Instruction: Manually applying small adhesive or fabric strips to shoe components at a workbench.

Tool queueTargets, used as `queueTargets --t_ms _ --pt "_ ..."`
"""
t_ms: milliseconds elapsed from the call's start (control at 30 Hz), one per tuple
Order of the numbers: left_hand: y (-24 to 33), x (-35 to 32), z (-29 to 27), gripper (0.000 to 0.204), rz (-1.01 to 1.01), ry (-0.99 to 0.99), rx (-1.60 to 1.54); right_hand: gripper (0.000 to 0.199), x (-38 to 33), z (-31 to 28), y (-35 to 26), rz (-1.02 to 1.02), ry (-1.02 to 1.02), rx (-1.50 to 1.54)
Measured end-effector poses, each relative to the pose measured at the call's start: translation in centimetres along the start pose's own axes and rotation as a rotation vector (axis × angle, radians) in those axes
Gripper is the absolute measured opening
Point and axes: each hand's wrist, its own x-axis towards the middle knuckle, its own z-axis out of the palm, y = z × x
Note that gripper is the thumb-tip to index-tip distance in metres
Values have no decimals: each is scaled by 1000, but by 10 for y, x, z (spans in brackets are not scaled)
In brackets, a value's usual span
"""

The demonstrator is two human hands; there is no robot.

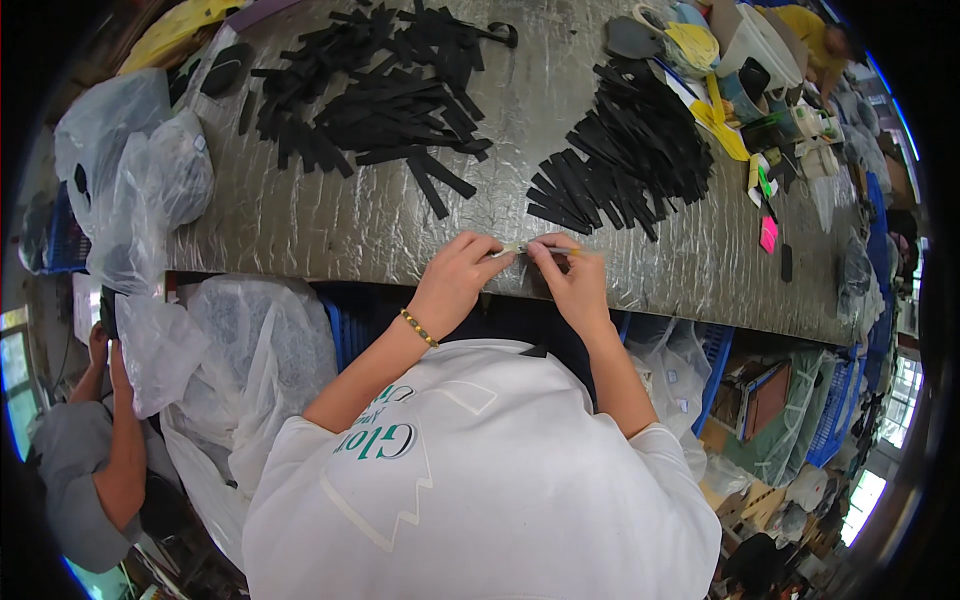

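Setting: workroom with a broad bench point(350, 225), its grey top wrinkled and shiny like foil; clear plastic bags point(150, 190) at the left end, a white bucket point(765, 50) and a bright pink tag point(768, 234) toward the right; a co-worker in grey point(75, 470) at far left.

Stock on the bench: black strips, two lots. Left heap point(400, 105), loose and crossing at many angles; right heap point(640, 150), denser, its strips lying more nearly parallel. Both lie beyond the hands, apart from them.

Left hand point(462, 275): beaded bracelet point(418, 327) at the wrist; thumb and forefinger pinched on a small pale piece point(511, 249).

Right hand point(573, 283): fingertips closed on a slim item point(576, 252), one end reaching out to the right. Kind not identifiable; whether it is joined to the pale piece cannot be told.

Position of the held pieces: between the two hands, over the near edge of the bench, in front of the white shirt point(480, 470).

Step in hand, as judged: close fingertip handling, both hands working at one spot. Next move, as judged: calls for a steady left pinch and small, controlled finger motion on the right.
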Motion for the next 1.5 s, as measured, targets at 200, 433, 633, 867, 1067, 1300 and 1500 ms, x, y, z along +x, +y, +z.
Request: queueTargets --t_ms 200,433,633,867,1067,1300,1500 --pt "1 -1 0 36 -4 -9 3 18 1 1 2 -53 9 -90" --pt "-1 0 0 37 -28 -12 -27 18 3 2 2 -42 36 -57" --pt "-5 -1 2 41 -67 18 -120 16 -3 0 -5 -55 -10 -79" --pt "-6 1 2 60 -155 57 -278 14 2 20 -4 -115 -27 -34" --pt "-7 0 2 62 -171 49 -286 12 7 28 -6 -264 3 -111" --pt "-5 0 -1 60 -194 48 -318 16 11 1 -8 -361 -121 -185" --pt "-5 1 -1 42 -129 111 -270 30 17 -6 0 -374 -231 -450"
